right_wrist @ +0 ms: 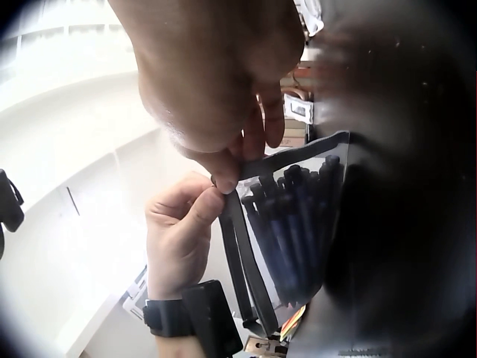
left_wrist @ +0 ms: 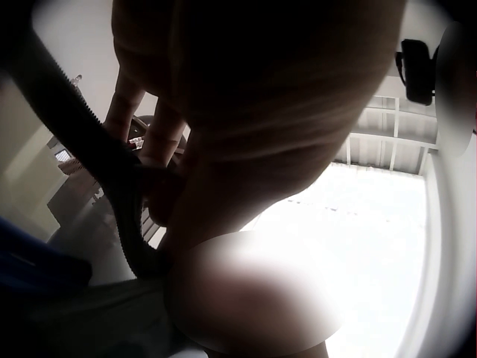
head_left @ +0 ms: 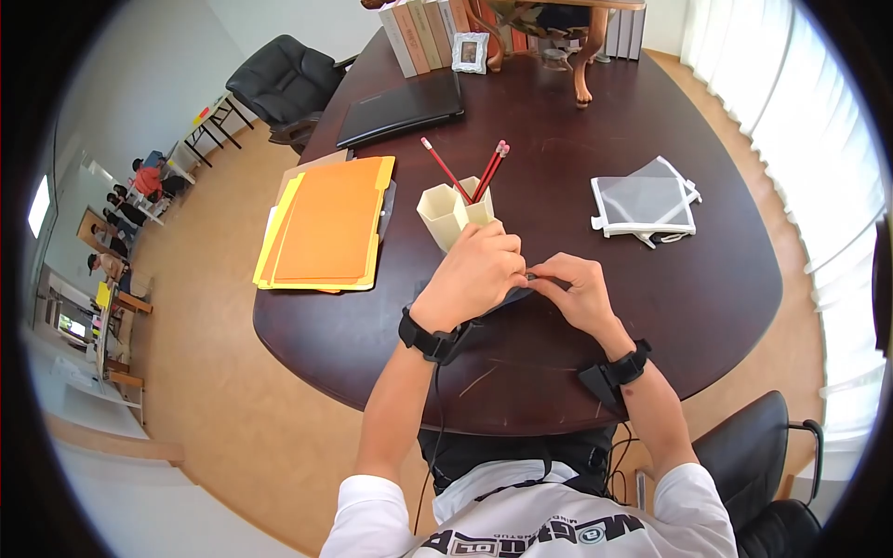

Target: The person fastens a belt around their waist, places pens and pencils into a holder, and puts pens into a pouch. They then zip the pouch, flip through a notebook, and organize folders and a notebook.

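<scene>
**Dark wood table: left hand and right hand both on one clear pouch**

Going big to small from my end. The table fills most of my head view. One black office chair stands beyond its far left side, another black chair at lower right next to the person.

On the left of the top I have a stack of folders, orange over yellow. Past them sits a closed black laptop; farther back, a row of upright books. Over on the right: white-trimmed bags, see-through, overlapping, lying flat.

Hands: both gripping. The right one pinches the pouch's dark trim between thumb and finger; the left pinches the same corner just beside it — I read that off the right wrist camera, since the left wrist view is mostly dark palm.

Pouch is under the hands, over the near part of the table, mostly masked from above. Can't tell if its bottom touches wood.

Just beyond the left hand, two cream hexagonal cups stand side by side. A white picture frame leans by the books.

Smallest: red pencils poking out of the cups, and dark pens bunched inside the pouch — too blurred to count.
</scene>
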The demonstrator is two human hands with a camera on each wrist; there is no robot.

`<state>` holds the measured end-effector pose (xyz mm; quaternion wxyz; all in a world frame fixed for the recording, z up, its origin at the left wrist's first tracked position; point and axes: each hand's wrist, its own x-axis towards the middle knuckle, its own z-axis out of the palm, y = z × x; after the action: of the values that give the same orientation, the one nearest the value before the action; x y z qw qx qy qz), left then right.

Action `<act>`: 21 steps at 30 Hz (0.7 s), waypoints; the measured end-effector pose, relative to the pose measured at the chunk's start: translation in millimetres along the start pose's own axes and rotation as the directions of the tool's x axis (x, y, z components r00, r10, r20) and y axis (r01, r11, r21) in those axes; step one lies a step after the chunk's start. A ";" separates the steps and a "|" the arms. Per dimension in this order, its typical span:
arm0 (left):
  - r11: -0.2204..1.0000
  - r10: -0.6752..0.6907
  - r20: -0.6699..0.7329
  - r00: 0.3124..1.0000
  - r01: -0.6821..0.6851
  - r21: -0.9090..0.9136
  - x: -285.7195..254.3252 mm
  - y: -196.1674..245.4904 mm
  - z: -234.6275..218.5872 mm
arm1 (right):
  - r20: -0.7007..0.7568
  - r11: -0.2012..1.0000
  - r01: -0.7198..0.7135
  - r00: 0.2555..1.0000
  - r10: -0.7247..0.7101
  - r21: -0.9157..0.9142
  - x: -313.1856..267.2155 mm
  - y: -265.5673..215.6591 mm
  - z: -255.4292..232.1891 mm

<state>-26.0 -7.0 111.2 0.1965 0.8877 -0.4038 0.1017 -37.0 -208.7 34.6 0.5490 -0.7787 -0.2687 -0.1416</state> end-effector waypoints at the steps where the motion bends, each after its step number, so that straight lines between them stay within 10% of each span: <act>1: 1.000 -0.010 0.016 1.000 0.010 -0.001 0.6 1.0 -2.1 | -0.009 1.000 -0.005 1.000 0.006 0.022 -0.1 -1.0 -0.4; 21: 0.995 -0.101 -0.192 0.976 0.098 -0.023 -39.3 6.9 -17.8 | -0.010 0.975 -0.102 0.994 0.106 0.195 -11.0 -11.4 -8.8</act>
<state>-57.2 23.1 115.8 0.2456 0.8914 -0.3386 0.1744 -51.8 -217.0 40.9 0.6318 -0.7328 -0.2346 -0.0938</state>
